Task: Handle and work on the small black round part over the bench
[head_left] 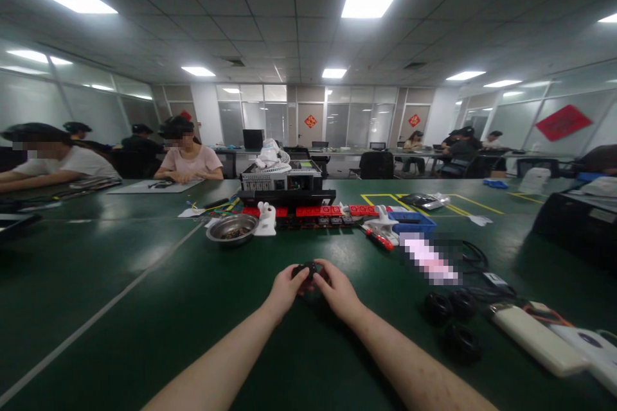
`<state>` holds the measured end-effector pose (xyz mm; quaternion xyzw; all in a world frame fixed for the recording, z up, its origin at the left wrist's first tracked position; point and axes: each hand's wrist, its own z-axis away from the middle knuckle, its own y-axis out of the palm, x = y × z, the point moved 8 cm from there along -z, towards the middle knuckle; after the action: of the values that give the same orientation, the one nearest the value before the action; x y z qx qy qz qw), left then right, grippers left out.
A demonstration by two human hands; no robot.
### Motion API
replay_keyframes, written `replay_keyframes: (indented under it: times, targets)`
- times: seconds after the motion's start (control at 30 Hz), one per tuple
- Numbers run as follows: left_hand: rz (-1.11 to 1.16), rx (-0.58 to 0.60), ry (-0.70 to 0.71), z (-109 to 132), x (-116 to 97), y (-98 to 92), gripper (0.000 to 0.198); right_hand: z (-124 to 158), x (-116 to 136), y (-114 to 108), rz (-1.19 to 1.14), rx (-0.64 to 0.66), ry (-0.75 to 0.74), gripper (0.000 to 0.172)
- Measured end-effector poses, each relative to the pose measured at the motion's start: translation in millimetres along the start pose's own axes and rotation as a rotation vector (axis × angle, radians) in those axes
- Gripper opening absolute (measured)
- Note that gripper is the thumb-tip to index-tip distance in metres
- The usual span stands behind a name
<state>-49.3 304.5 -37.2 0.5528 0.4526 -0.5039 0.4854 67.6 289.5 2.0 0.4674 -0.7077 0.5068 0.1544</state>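
In front of me, above the green table, my left hand (286, 286) and my right hand (336, 287) meet around a small black round part (304, 270). The fingers of both are closed on it, thumbs on the near side. Its lower side is covered by my fingers, and its exact kind does not show. To the right of my right hand lie several shiny black round pieces (463, 341) of a similar look.
A metal bowl of small parts (232, 229), a red screwdriver (378, 237), a blue tray (412, 223) and an open computer case (282, 176) stand beyond my hands. A cream power bank (537, 337) lies right. Another person (189, 157) works across the table.
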Motion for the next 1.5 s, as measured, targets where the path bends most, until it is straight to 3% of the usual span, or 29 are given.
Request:
replay_keyframes:
  times: [0.13,0.3,0.4,0.5,0.63,0.7,0.87,1.0,1.1,1.23,1.37,1.5]
  targets:
    - [-0.116,0.005,0.104,5.9,-10.8,2.6,0.037,-2.8,-17.8,-1.1,-0.025,-0.043,0.126,0.037]
    - [-0.268,0.083,0.248,13.3,-22.0,12.0,0.036,-4.9,-22.7,1.9,-0.007,-0.008,0.112,0.044]
    - [-0.215,0.062,0.191,10.2,-17.3,9.3,0.037,-4.3,-17.3,0.5,0.000,-0.010,0.080,0.036]
    - [-0.100,0.031,0.068,4.8,-7.8,4.9,0.038,-2.5,0.7,-3.4,0.037,-0.035,-0.055,0.021]
    - [-0.044,0.008,0.004,0.5,-2.9,1.8,0.037,0.9,19.0,-1.3,0.077,-0.010,-0.204,0.032]
    - [-0.035,0.003,0.004,0.2,-2.8,1.4,0.035,0.0,15.4,-0.9,0.060,-0.021,-0.179,0.034]
    - [-0.065,-0.008,0.054,2.6,-5.5,0.8,0.034,-4.8,-13.8,-4.4,0.030,-0.087,0.047,0.027]
    - [-0.130,0.063,0.182,5.0,-12.3,5.9,0.038,-5.9,-19.6,0.5,0.109,-0.013,0.075,0.042]
    - [-0.131,0.088,0.189,5.7,-12.8,8.6,0.039,-5.9,-17.5,1.2,0.122,-0.008,0.066,0.039]
    - [-0.062,0.015,0.048,4.0,-6.3,3.7,0.039,-4.8,-3.4,0.9,0.095,-0.013,-0.050,0.020]
    - [-0.019,-0.012,-0.029,2.4,-3.1,0.9,0.040,0.8,17.8,-1.0,0.098,-0.011,-0.200,0.032]
    - [0.011,-0.043,-0.029,2.3,-4.0,-1.9,0.037,2.7,22.3,-2.6,0.087,-0.013,-0.201,0.033]
